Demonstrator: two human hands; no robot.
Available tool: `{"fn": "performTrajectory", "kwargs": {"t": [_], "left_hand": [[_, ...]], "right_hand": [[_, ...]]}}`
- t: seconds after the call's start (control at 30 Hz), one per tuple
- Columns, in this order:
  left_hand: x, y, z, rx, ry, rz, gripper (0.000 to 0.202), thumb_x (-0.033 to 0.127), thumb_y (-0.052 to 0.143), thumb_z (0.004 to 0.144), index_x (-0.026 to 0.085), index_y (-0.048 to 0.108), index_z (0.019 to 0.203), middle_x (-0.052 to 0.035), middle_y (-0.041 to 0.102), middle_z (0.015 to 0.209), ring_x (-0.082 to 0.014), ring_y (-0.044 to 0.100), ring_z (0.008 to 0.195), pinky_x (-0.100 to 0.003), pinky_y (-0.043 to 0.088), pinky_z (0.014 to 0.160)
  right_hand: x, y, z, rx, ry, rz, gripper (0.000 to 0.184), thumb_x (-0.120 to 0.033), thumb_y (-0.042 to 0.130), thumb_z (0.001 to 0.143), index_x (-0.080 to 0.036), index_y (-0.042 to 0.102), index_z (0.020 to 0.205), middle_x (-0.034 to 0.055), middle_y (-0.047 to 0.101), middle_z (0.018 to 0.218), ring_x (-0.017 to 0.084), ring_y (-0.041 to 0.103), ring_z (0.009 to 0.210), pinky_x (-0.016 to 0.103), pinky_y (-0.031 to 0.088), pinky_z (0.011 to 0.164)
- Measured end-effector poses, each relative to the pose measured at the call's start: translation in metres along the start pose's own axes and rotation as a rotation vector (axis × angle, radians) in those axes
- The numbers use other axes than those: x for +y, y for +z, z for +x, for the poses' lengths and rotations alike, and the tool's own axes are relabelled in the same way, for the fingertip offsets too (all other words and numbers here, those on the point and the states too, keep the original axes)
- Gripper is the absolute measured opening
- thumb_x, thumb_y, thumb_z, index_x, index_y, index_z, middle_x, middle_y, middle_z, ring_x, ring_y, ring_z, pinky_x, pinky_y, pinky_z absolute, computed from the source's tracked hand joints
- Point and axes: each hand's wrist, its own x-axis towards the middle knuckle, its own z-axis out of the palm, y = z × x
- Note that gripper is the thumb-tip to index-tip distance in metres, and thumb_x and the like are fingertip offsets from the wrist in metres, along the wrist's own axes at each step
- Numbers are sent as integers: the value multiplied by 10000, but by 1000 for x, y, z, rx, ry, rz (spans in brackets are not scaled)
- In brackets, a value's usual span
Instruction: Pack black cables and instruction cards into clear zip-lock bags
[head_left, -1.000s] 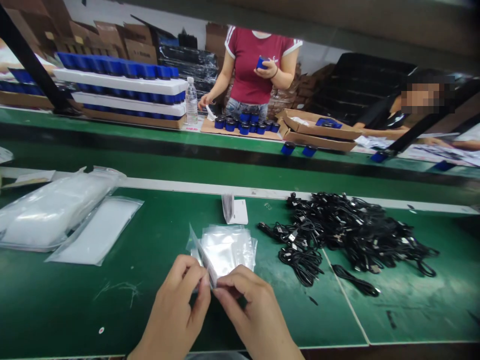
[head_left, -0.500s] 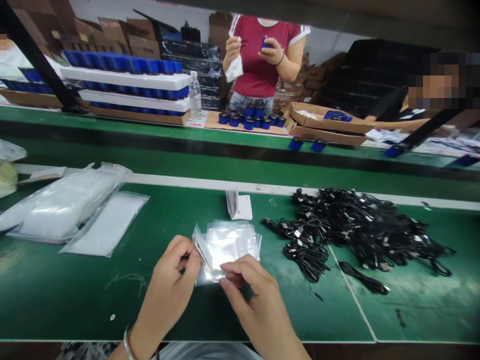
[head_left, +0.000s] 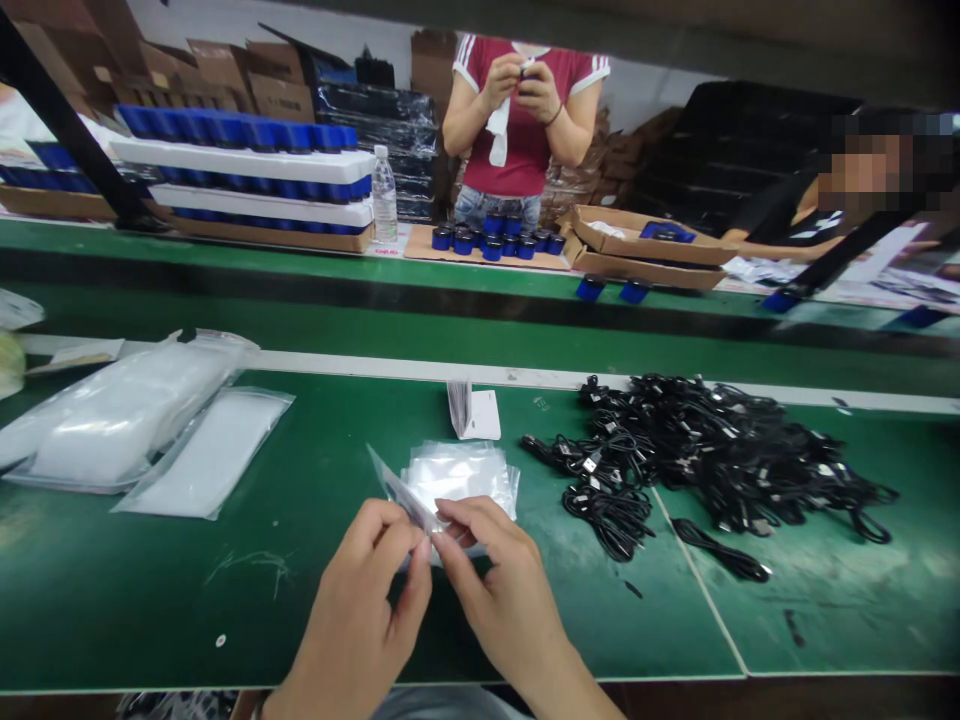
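My left hand (head_left: 360, 610) and my right hand (head_left: 502, 590) meet at the front of the green workbench (head_left: 150, 590). Their fingertips pinch a small clear plastic bag (head_left: 399, 498), which tilts up and to the left. Just behind my fingers lies a stack of clear plastic bags (head_left: 461, 478), touching my right hand. Beyond it stands a small bundle of white cards (head_left: 474, 414). A tangled pile of black USB cables (head_left: 712, 460) lies to the right, apart from both hands.
Two large translucent bags of white sheets (head_left: 127, 420) lie on the bench at left. A white strip (head_left: 420, 368) runs along its far edge. Beyond, a co-worker in a red shirt (head_left: 525, 110) handles a small item behind blue-capped jars (head_left: 487, 240). Another person (head_left: 795, 210) sits at right.
My hands have come closer together, and the small bag now tilts further left above the stack. The co-worker opposite has raised both hands.
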Motion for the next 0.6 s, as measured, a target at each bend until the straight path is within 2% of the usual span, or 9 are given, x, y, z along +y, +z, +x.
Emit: {"fn": "performTrajectory", "kwargs": {"t": [0.07, 0.23, 0.33, 0.4, 0.47, 0.6], "left_hand": [[2, 4, -4, -14, 54, 20, 138, 155, 398, 880, 189, 497, 789, -18, 468, 825, -130, 524, 698, -237, 457, 620], [7, 12, -13, -6, 160, 64, 141, 82, 401, 839, 177, 505, 832, -40, 464, 853, -148, 527, 736, -251, 481, 637], [9, 16, -18, -21, 217, 70, 169, 42, 406, 811, 170, 509, 852, -45, 469, 866, -148, 533, 759, -245, 488, 667], [10, 17, -21, -54, 231, 45, 180, 31, 414, 801, 173, 510, 855, -40, 474, 865, -142, 535, 762, -240, 488, 687], [9, 16, -22, -80, 208, 7, 172, 40, 418, 804, 178, 508, 854, -41, 476, 878, -141, 540, 776, -242, 487, 703], [2, 13, -17, -122, 58, -81, 120, 119, 406, 849, 198, 494, 825, -55, 488, 947, -156, 559, 857, -259, 485, 749]], "right_hand": [[2, 1, -1, -21, -1, -20, 228, -120, 495, 846, -175, 632, 1019, 48, 654, 879, 155, 611, 763, 246, 465, 701], [7, 4, -1, -85, 68, -8, 181, -127, 505, 839, -184, 665, 777, 5, 641, 698, 132, 585, 643, 211, 418, 598], [12, 6, 1, -81, 137, 76, 129, -168, 536, 826, -171, 664, 810, 8, 654, 702, 123, 577, 613, 197, 415, 574], [15, 8, 2, -113, 169, 124, 156, -170, 515, 831, -170, 666, 869, 8, 654, 704, 121, 570, 599, 194, 412, 558], [16, 9, 2, -167, 187, 122, 178, -149, 490, 830, -165, 667, 843, 0, 635, 669, 117, 550, 583, 192, 395, 541], [14, 7, 2, -221, 197, -62, 213, -82, 489, 787, -155, 610, 628, -40, 513, 517, 99, 453, 497, 192, 306, 467]]}}
